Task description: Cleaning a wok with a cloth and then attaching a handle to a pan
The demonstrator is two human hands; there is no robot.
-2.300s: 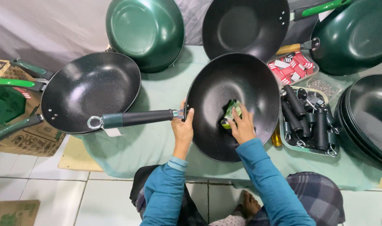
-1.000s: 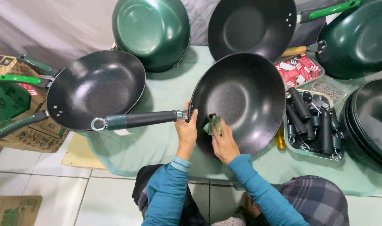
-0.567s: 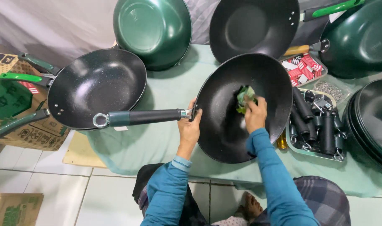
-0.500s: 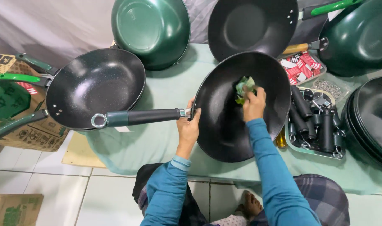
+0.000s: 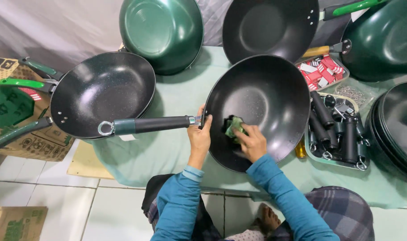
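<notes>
Both hands work a black wok (image 5: 266, 102) tilted on the pale green counter (image 5: 168, 151): the left hand (image 5: 200, 136) grips its rim where the dark handle (image 5: 150, 125) joins, while the right hand (image 5: 252, 142) presses a crumpled green cloth (image 5: 233, 127) against its lower inside. A tray of loose black handles (image 5: 335, 129) sits just right.

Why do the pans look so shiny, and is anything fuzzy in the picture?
In the head view, soft overhead light makes pale sheen on the green pan and the black wok. The right hand with the green cloth looks slightly smeared; the left hand is sharp. Edges bulge from the wide lens.
</notes>
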